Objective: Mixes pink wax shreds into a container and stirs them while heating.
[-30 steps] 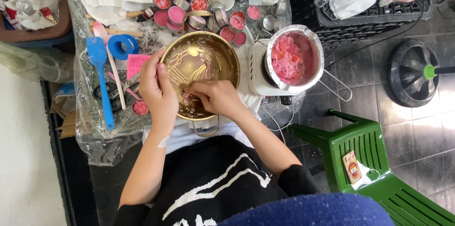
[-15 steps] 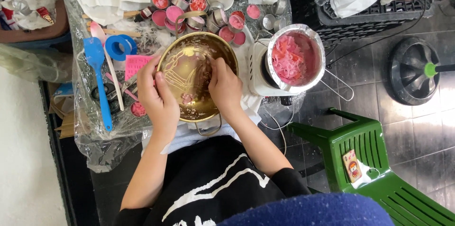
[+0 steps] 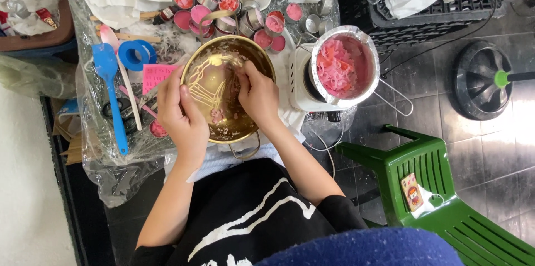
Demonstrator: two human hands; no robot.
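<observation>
left hand [image 3: 181, 118] gripping gold bowl [image 3: 214, 85] rim | right hand [image 3: 257, 96] fingers curled inside | pink card [image 3: 156, 75] beside

Both hands [image 3: 223, 104] work inside a gold bowl [image 3: 223, 85] beside a pink-filled pot [image 3: 344, 65]

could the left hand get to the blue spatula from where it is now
Probably yes. The left hand grips the near rim of the brass bowl, and the blue spatula lies uncovered on the plastic sheet just to its left, with only scissors and a stick between. It would have to let go of the bowl.
</observation>
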